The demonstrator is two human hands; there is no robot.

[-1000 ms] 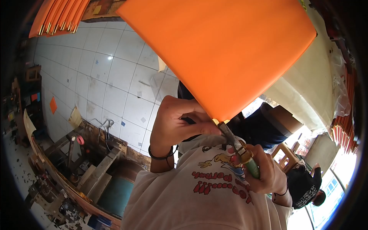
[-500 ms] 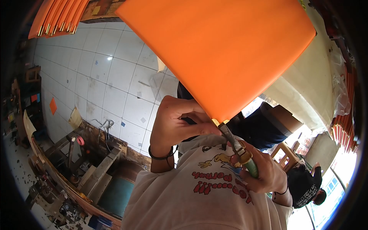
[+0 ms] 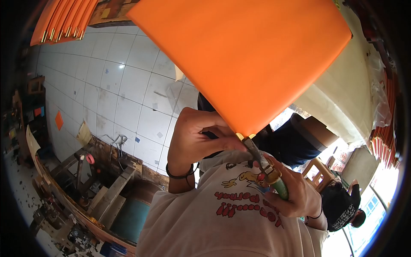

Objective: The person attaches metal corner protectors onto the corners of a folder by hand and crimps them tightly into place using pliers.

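A large flat orange cover (image 3: 244, 60) fills the upper middle, one of its corners pointing down toward my shirt. Gold metal (image 3: 240, 136) shows at that corner. My left hand (image 3: 201, 132) pinches the cover beside the corner, the fingertips partly hidden beneath it. In my right hand (image 3: 295, 188) are pliers with green handles (image 3: 280, 188), the fingers wrapped round them. Their jaws (image 3: 252, 147) meet the gold metal; how tightly they are closed on it is hard to see.
Several orange covers with gold corners (image 3: 64, 21) are stacked at upper left, and more orange pieces (image 3: 383, 147) lie at right. A cream-covered surface (image 3: 342, 98) extends under the cover's right side. Beyond it sits a person in black (image 3: 340, 205). White floor tiles (image 3: 124, 85) lie left.
The orange cover has shifted very slightly to the left at its far end. Both hands keep the same hold, and the pliers stay at the gold corner.
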